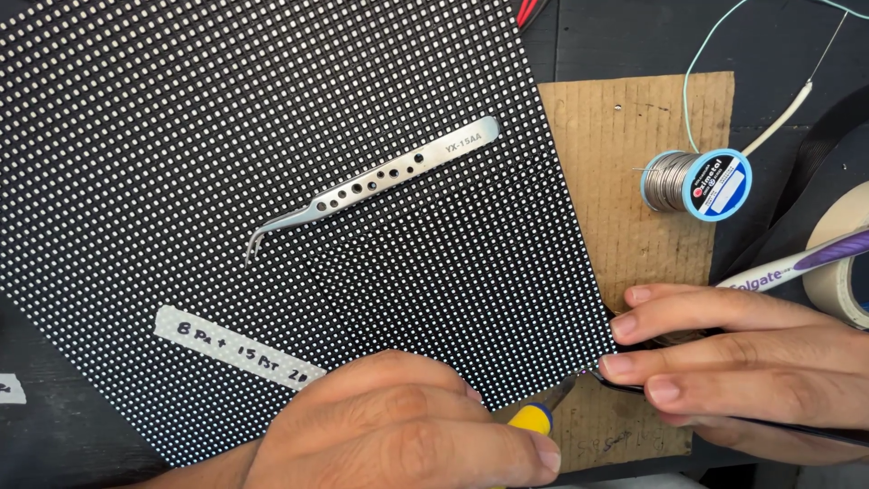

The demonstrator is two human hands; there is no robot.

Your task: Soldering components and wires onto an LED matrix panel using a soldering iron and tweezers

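A large black panel studded with rows of small white dots lies tilted across the bench. Curved steel tweezers rest loose on it. My left hand is closed around a tool with a yellow handle, whose dark metal tip meets the panel's lower right corner. My right hand presses its fingertips against that same corner edge and seems to pinch a thin dark piece there. A strip of white tape with handwriting is stuck on the panel near my left hand.
A cardboard sheet lies under the panel's right side. On it stands a blue spool of solder wire. A white and purple tube, a roll of pale tape and thin cables sit at the right.
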